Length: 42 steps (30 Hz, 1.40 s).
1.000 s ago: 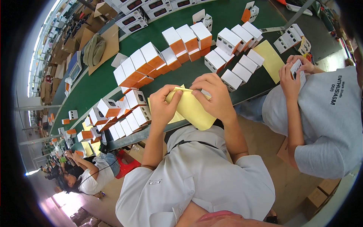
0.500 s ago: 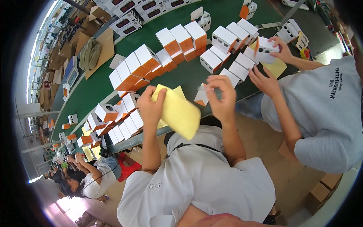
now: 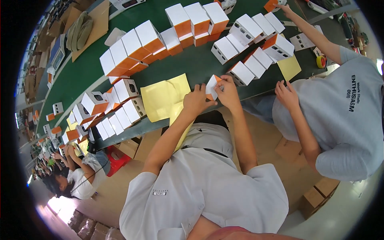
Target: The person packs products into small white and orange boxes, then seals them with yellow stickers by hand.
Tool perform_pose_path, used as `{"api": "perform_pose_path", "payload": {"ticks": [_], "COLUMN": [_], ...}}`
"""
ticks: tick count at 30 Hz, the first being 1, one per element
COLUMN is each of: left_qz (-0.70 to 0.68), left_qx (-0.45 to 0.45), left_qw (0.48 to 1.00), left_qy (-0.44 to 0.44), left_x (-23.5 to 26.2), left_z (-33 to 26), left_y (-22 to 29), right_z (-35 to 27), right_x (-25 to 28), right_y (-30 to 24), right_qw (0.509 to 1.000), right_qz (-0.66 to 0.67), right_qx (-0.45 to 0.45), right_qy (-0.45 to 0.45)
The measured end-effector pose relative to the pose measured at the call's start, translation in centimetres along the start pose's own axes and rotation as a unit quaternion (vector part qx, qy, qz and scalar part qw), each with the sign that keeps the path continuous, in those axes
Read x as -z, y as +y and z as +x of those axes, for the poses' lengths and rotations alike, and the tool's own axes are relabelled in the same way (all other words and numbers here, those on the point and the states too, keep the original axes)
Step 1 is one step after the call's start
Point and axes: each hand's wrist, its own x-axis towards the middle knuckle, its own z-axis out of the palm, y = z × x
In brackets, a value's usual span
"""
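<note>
A small white and orange box (image 3: 212, 88) stands tilted near the table's front edge, between my hands. My right hand (image 3: 229, 93) grips its right side with bent fingers. At its left side is my left hand (image 3: 195, 100), fingers apart and thumb stretched toward the near end of the box; whether it touches is hard to tell. Left of that hand, a creased yellow sheet (image 3: 162, 97) lies flat on the table. More yellow sheet (image 3: 185, 138) hangs over the edge, partly hidden by my left forearm.
White and orange boxes stand in rows at the back (image 3: 138, 43), left (image 3: 122, 117) and right (image 3: 243, 73) of the green table (image 3: 176, 62). To my right, a co-worker's hand (image 3: 286, 94) is near the edge, their other hand (image 3: 285, 11) on a far box. Yellow tape (image 3: 321, 62) lies there.
My left hand has let go of the yellow sheet and moved right, beside the small box. My right hand has lowered onto the box. The co-worker has released a box and reached farther back.
</note>
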Motion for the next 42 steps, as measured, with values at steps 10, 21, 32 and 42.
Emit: {"api": "perform_pose_path", "payload": {"ticks": [10, 21, 32, 42], "left_qz": [-0.072, -0.096, -0.083, -0.072], "left_qx": [0.075, 0.074, 0.066, 0.063], "left_qw": [0.994, 0.992, 0.994, 0.995], "left_qy": [-0.029, -0.041, 0.004, 0.031], "left_x": [-1.1, -1.8, -2.5, -2.6], "left_z": [0.2, 0.3, -0.1, -0.5], "left_y": [0.6, 0.4, 0.6, 1.3], "right_z": [0.1, -0.7, -2.6, -2.4], "right_x": [-0.7, 0.9, -0.7, -0.9], "right_y": [-0.6, 0.1, -1.9, -2.0], "right_qw": [0.976, 0.996, 0.987, 0.987], "right_qz": [-0.178, -0.006, -0.124, -0.099], "right_qx": [0.038, -0.033, 0.017, 0.025], "right_qy": [0.117, 0.079, 0.102, 0.121]}}
